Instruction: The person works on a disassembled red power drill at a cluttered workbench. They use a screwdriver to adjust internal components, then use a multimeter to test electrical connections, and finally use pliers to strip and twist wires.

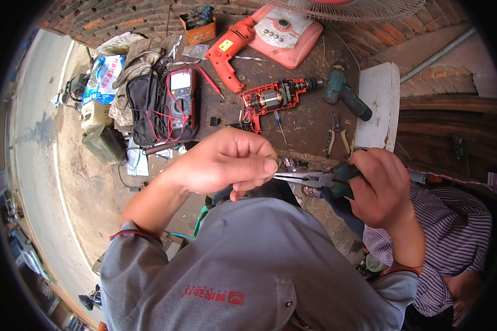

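Note:
My right hand [382,186] is closed round the green handles of needle-nose pliers [313,179]. Their jaws point left and meet the fingertips of my left hand [232,161]. That hand is pinched, thumb against forefinger; whatever is between the fingertips is too small or hidden to make out. Beyond my hands, on the brown workbench [309,124], lies an opened red power drill [273,100] with motor, gears and chuck bared. Beside it rest a thin screwdriver [280,128] and another pair of pliers [337,135].
A multimeter [181,105] with red and black leads sits on a black case at left. Behind are a whole red drill [226,55], an orange bin [200,33] and a fan base [284,33]. A teal cordless drill [345,92] lies at right. A person in a striped shirt [444,237] is close on my right.

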Demonstrator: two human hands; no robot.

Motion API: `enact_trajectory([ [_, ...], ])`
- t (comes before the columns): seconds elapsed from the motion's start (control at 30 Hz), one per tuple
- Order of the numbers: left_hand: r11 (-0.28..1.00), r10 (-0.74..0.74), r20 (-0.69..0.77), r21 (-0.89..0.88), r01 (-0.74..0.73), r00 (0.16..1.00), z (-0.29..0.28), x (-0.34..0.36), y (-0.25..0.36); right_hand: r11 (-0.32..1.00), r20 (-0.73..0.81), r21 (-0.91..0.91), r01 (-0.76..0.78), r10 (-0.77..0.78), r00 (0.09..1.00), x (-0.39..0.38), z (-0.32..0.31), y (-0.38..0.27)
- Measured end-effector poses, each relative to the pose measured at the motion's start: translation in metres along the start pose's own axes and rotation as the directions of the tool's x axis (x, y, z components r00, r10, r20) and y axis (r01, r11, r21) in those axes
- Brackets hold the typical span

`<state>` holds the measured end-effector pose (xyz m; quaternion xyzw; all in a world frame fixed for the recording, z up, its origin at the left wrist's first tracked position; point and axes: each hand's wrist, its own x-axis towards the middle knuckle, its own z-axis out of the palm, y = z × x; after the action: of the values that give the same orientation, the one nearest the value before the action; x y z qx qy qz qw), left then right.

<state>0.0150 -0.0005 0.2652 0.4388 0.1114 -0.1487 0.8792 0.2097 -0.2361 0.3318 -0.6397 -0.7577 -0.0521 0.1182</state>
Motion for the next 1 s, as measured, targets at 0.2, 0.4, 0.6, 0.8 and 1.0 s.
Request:
enact_trajectory([
  [0.2,0.999,0.038,0.015,-0.017,-0.038,0.999,0.003,-0.003,-0.005,1.000,-0.029,0.030,-0.007,0.008,1.000,-0.001,0.003,-0.001],
  [0.4,0.993,0.107,0.004,-0.056,-0.106,0.994,0.009,-0.003,-0.006,0.998,-0.082,0.059,-0.030,0.035,0.996,-0.003,0.009,-0.001],
  [0.6,0.974,0.171,0.017,-0.155,-0.166,0.985,0.011,0.002,-0.011,0.994,-0.116,0.100,-0.034,0.045,0.992,-0.013,0.019,0.001],
  [0.8,0.956,0.153,-0.076,-0.242,-0.167,0.985,0.017,0.005,-0.016,0.991,-0.114,0.104,-0.083,0.095,0.989,-0.015,0.023,0.001],
  [1.0,0.924,0.157,-0.459,-0.244,-0.294,0.874,-0.023,-0.006,-0.059,0.748,-0.071,0.440,-0.497,0.580,0.811,-0.029,0.067,-0.005],
])
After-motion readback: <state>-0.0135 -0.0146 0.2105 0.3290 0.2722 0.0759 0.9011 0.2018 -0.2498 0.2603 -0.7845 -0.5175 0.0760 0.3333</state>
